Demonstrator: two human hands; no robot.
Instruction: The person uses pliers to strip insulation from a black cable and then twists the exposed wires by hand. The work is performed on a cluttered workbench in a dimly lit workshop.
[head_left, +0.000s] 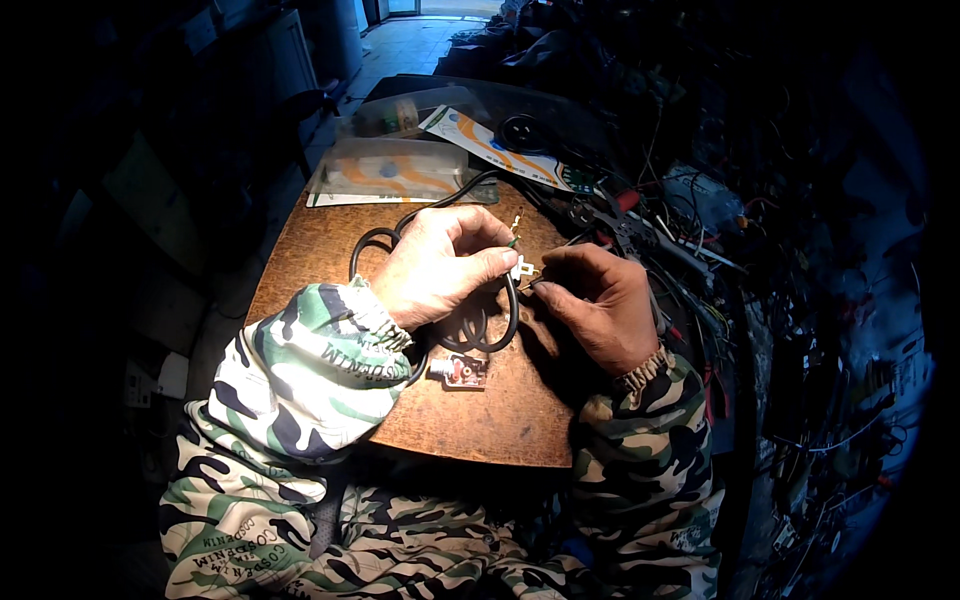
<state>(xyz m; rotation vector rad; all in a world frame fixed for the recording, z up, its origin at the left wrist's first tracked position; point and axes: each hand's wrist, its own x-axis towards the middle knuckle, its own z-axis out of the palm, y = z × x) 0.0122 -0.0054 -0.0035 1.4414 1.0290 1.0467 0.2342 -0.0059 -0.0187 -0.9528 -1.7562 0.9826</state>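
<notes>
Thumb and fingers of my left hand (440, 258) pinch the end of a black power cable (513, 318) over the table. At its fingertips is a small white plastic piece (524, 269). A thin brass-coloured metal strip (517, 222) sticks up beyond the fingers, with a bit of green at its base. My right hand (607, 308) is closed in a pinch just right of the white piece; a small dark bit shows at its fingertips, too small to name. Below the hands lies a small plug housing (464, 372), reddish-brown inside with a pale ribbed end.
The cable loops under my left hand on the brown wooden table (470, 425). Clear plastic packages (390, 168) and a printed card (500, 150) lie at the far side. Tangled wires and pliers-like tools (635, 235) crowd the right edge. A coiled black cord (522, 132) sits behind.
</notes>
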